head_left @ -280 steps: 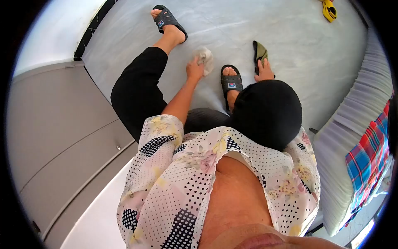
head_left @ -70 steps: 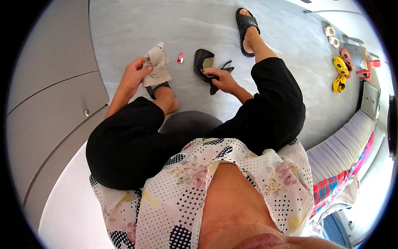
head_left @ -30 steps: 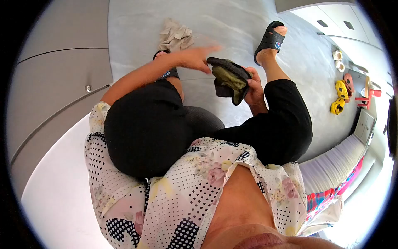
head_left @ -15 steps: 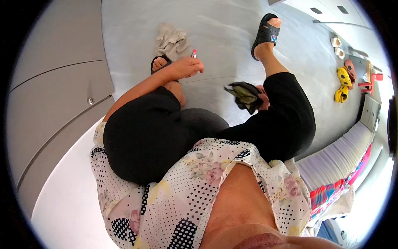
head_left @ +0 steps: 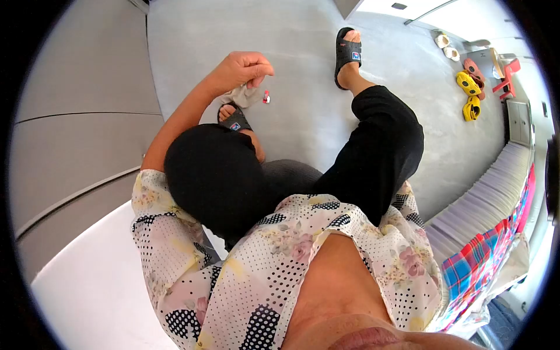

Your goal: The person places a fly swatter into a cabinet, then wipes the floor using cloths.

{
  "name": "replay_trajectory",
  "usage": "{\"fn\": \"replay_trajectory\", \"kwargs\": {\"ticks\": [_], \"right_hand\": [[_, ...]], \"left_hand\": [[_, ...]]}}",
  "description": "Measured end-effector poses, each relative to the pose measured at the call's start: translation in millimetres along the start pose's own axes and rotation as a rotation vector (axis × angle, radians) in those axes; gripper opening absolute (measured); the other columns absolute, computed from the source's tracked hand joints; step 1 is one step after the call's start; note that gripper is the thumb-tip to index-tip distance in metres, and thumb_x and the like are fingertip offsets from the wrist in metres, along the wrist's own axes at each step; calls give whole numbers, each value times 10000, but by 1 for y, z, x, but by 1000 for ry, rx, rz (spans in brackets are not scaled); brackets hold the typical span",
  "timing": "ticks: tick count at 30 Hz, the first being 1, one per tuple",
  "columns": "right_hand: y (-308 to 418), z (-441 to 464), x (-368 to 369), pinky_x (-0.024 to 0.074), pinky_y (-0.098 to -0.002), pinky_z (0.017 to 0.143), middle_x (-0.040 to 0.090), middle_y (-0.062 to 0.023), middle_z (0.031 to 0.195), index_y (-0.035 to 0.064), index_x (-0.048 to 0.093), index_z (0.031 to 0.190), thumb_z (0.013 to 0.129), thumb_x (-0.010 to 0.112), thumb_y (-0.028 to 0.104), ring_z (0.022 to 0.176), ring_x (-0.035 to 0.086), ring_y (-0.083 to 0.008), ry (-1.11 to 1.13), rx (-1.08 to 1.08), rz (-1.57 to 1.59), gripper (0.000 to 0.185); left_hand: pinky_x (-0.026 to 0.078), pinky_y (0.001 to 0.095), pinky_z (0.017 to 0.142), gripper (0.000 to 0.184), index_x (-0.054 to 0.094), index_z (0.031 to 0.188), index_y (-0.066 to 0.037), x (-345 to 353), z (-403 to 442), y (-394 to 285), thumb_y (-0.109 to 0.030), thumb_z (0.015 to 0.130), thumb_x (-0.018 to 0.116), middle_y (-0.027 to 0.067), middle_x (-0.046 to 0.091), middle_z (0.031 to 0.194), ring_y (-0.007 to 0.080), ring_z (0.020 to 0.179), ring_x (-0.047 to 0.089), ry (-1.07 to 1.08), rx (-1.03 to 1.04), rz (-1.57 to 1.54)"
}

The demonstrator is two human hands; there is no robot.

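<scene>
My left hand (head_left: 244, 71) is raised over the floor, fingers curled and thumb pressed in against them; whatever they hold, if anything, is too small to make out. Under it a crumpled beige cloth (head_left: 244, 97) lies partly hidden behind the hand. Beside that cloth sits a small red and white object (head_left: 266, 97) on the floor, its kind unclear. My right hand does not show; the right sleeve (head_left: 408, 201) ends behind my bent right leg (head_left: 379, 146).
My feet wear black slippers (head_left: 349, 57) on the grey floor (head_left: 280, 52). Grey cabinet fronts (head_left: 87, 76) stand at left. At right are yellow clogs (head_left: 468, 83), a small red chair (head_left: 508, 79), a pleated pale cover (head_left: 484, 186) and a plaid cloth (head_left: 478, 256).
My left hand has risen and moved up and away from the floor object. My right hand, earlier holding a dark green and black bundle by the right leg, has gone out of sight with it.
</scene>
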State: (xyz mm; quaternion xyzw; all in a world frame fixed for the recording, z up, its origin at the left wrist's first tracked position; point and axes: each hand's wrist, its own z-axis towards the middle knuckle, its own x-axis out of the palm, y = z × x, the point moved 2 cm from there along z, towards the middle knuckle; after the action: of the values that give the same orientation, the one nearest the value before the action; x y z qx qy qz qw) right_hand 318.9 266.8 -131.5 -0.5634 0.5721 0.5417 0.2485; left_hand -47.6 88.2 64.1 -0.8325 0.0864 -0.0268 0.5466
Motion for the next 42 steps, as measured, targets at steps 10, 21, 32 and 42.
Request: {"fn": "replay_trajectory", "kwargs": {"ticks": [10, 21, 32, 42], "right_hand": [[124, -7, -231, 447, -345, 896, 603, -122, 1129, 38, 542, 1175, 962, 335, 439, 1057, 578, -211, -27, -451, 773, 499], [277, -33, -182, 462, -385, 811, 593, -108, 873, 57, 575, 837, 826, 109, 748, 865, 561, -223, 852, -478, 1085, 834], [265, -36, -200, 366, -250, 481, 342, 4, 418, 109, 421, 513, 904, 235, 641, 404, 271, -97, 696, -351, 970, 686], [245, -11, -187, 388, -225, 639, 466, 38, 659, 94, 531, 720, 903, 543, 397, 608, 392, -70, 496, -263, 1279, 355]], "left_hand": [[374, 220, 520, 218, 555, 814, -30, -6, 22, -135, -201, 926, 479, -5, 478, 590, 76, 548, 439, 53, 343, 214], [385, 237, 507, 247, 536, 843, -37, 23, 43, -130, -263, 923, 473, 21, 501, 627, 106, 541, 474, -73, 242, -143], [461, 278, 560, 231, 537, 863, -26, 12, 41, -124, -236, 936, 476, 36, 515, 686, 124, 596, 498, -233, 280, -228], [453, 288, 592, 220, 555, 883, -29, 14, 43, -113, -228, 942, 483, 36, 514, 722, 122, 619, 482, -225, 209, -308]]}}
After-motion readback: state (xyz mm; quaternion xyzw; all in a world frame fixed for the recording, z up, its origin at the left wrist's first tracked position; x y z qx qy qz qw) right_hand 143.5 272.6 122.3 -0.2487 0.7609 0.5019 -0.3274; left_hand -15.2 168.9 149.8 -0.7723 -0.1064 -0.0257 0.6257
